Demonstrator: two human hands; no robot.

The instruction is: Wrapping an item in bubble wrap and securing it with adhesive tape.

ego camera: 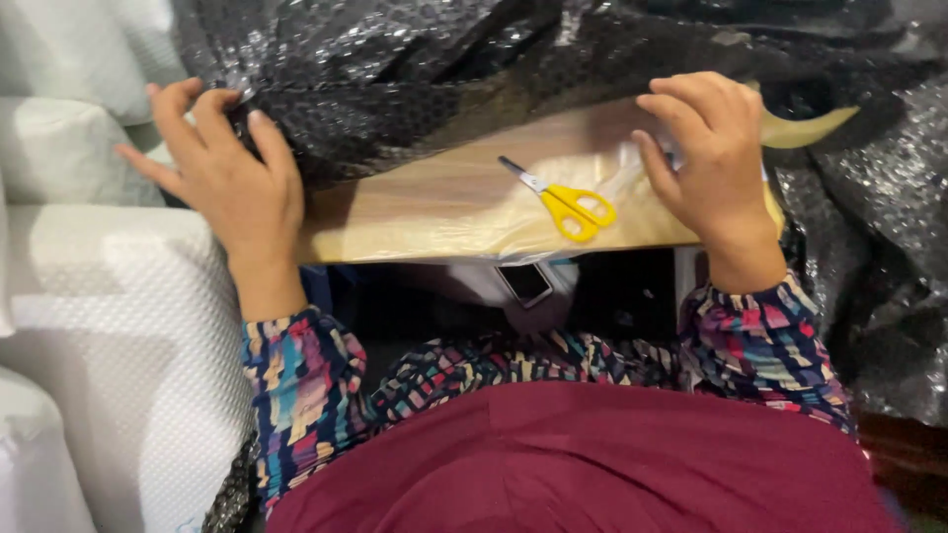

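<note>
Black bubble wrap (425, 79) is draped over the far part of a wooden board (434, 212). At the board's left end, the left hand (222, 173) pinches the wrap's edge, fingers curled around it. At the board's right end, the right hand (706, 158) presses down with bent fingers on clear plastic film (632, 168). Yellow-handled scissors (563, 202) lie on the board between the hands, nearer the right. White foam-wrapped bundles (109, 326) are stacked left of the board.

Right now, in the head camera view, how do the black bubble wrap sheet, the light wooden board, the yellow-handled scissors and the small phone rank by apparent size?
1. Black bubble wrap sheet, partly out of frame.
2. Light wooden board, partly covered.
3. Yellow-handled scissors.
4. Small phone, close to the scissors in apparent size, lies lower and partly hidden, so unsure.
</note>
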